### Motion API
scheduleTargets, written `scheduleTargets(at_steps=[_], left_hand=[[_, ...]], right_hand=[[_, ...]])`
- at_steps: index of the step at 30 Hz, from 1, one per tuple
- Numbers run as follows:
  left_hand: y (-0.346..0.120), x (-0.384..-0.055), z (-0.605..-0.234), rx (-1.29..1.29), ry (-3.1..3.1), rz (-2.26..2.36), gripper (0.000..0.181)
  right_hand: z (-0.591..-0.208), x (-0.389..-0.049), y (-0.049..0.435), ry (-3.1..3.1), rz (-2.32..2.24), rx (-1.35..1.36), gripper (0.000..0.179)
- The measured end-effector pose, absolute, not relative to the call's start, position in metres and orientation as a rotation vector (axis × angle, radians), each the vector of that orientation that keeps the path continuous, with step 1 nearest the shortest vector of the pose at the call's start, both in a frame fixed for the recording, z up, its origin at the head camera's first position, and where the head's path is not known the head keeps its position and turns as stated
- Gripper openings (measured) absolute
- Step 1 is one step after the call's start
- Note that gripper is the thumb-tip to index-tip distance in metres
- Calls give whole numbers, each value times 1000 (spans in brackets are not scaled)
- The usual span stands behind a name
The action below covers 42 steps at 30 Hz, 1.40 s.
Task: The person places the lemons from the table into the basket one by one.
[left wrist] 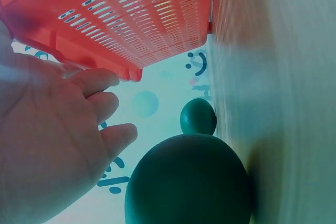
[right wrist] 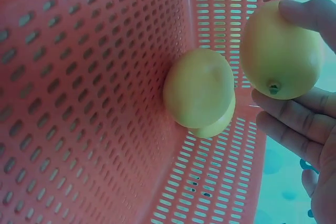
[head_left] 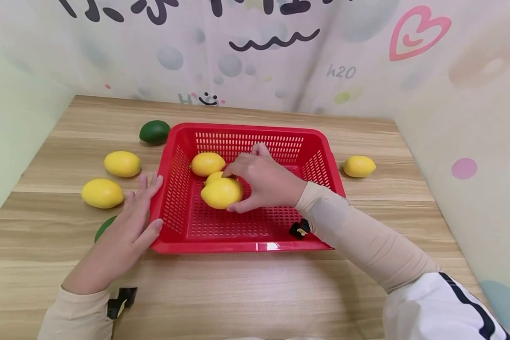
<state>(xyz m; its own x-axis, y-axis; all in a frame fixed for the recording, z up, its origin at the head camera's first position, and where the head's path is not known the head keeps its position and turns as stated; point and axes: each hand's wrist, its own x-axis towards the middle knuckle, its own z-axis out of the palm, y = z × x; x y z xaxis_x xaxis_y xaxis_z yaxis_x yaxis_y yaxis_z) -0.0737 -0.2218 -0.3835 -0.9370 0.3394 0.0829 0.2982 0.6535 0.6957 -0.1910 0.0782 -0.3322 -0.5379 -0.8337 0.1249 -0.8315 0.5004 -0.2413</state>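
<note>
Held lemon (head_left: 222,192) in right hand (head_left: 265,177), over red perforated basket (head_left: 242,248)

Noted at centre of head view: basket set on wood-grain table (head_left: 255,293). Gripping with right hand: thumb on one side of held lemon, fingers on the other. Located over basket interior, just left of frame centre; in right wrist view, at upper right, stem end toward bottom of frame.

Also inside basket, toward its left: rear lemon (head_left: 207,164) and half-hidden lemon (head_left: 214,176), the latter partly covered by held lemon in head view — contact between those two: cannot tell.

Left hand (head_left: 129,226), left of frame centre: not gripping, fingers extended and laid against left rim of basket.

On table, left of basket: upper yellow lemon (head_left: 122,164) and lower yellow lemon (head_left: 102,193), near each other. Above them, close to rear left corner of basket: dark green fruit (head_left: 155,131). Below them: second green fruit (head_left: 104,228), mostly hidden by left hand — large at bottom centre in left wrist view. Right of basket: lone lemon (head_left: 359,166), near right wall. Along top of frame: printed backdrop (head_left: 276,75).
</note>
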Motion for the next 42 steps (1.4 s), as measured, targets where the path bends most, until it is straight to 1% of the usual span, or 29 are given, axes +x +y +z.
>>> scheduleTargets(at_steps=[5,19,42], left_hand=[[-222,-74,-383,540,2807,1166,80],[-221,-74,-383,553,2809,1169,80],[-222,-74,-383,555,2810,1157,81]], right_hand=[[-334,-192,76,2674,-437,-1470,54],[-341,-196,75,2561,-449,-1369,54],[-349,-198,71,2549,-387,-1329,55]])
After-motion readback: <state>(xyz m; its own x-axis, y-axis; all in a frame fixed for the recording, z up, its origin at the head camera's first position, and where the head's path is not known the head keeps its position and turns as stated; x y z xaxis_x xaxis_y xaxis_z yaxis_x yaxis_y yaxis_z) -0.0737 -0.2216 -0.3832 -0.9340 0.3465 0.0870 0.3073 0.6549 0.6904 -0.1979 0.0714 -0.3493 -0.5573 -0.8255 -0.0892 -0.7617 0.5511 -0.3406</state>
